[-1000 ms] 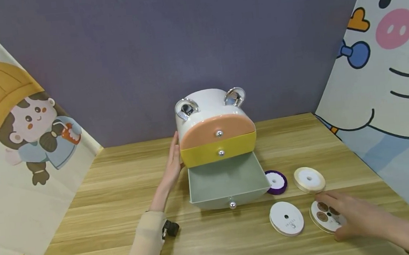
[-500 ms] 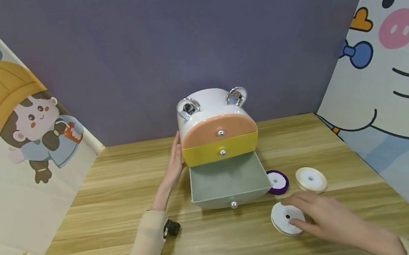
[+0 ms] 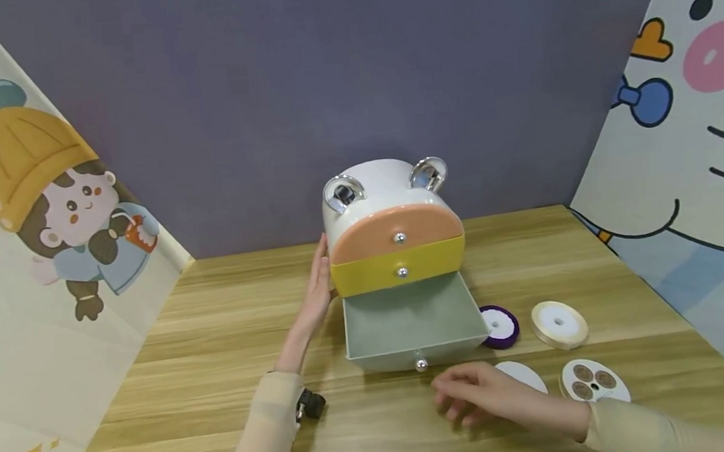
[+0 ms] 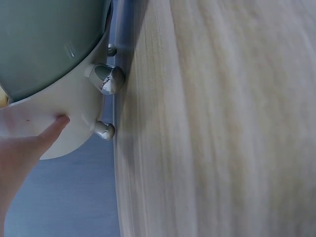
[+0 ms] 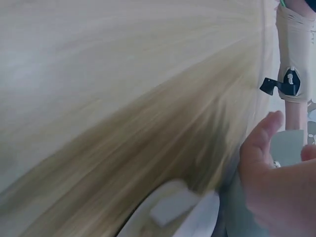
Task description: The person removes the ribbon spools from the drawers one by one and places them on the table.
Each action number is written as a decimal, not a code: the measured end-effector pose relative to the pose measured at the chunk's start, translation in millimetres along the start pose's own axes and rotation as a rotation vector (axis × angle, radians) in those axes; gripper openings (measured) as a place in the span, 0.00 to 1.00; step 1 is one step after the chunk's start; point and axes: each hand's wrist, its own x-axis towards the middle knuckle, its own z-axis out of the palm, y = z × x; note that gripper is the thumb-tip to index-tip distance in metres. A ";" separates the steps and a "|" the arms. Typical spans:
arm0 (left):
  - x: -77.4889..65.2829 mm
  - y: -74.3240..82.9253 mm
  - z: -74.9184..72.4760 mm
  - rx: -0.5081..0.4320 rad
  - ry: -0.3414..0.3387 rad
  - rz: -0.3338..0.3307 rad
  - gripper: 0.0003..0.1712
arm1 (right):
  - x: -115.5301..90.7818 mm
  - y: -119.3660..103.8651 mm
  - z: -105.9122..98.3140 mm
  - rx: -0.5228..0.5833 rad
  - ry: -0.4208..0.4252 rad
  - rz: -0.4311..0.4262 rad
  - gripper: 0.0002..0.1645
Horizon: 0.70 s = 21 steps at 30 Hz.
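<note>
A small storage box [image 3: 378, 182] with a white body and silver ears stands against the back wall. Its orange top drawer [image 3: 363, 240] and yellow middle drawer [image 3: 366, 275] are closed. The grey-green bottom drawer [image 3: 408, 322] is pulled out, with nothing inside it. My left hand [image 3: 318, 293] rests against the box's left side with straight fingers; the left wrist view shows one finger [image 4: 54, 129] touching the white wall. My right hand [image 3: 484, 394], fingers loosely bent and holding nothing, hovers in front of the bottom drawer's knob [image 3: 420, 365], partly covering a white ribbon spool [image 3: 522, 375].
To the drawer's right lie a purple ribbon spool [image 3: 500, 327], a cream ribbon spool [image 3: 559, 324] and a white spool with brown circles [image 3: 594, 381]. The purple one nearly touches the drawer's corner. Printed panels flank the wooden table [image 3: 217, 337].
My right hand has swept left from the brown-circled spool, over the plain white one, to the front of the bottom drawer. The left hand stays on the box, and the spools lie where they were.
</note>
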 end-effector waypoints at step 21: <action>10.5 -31.1 -5.6 0.016 0.025 0.036 0.29 | 33.8 -2.6 13.7 0.297 0.045 0.103 0.22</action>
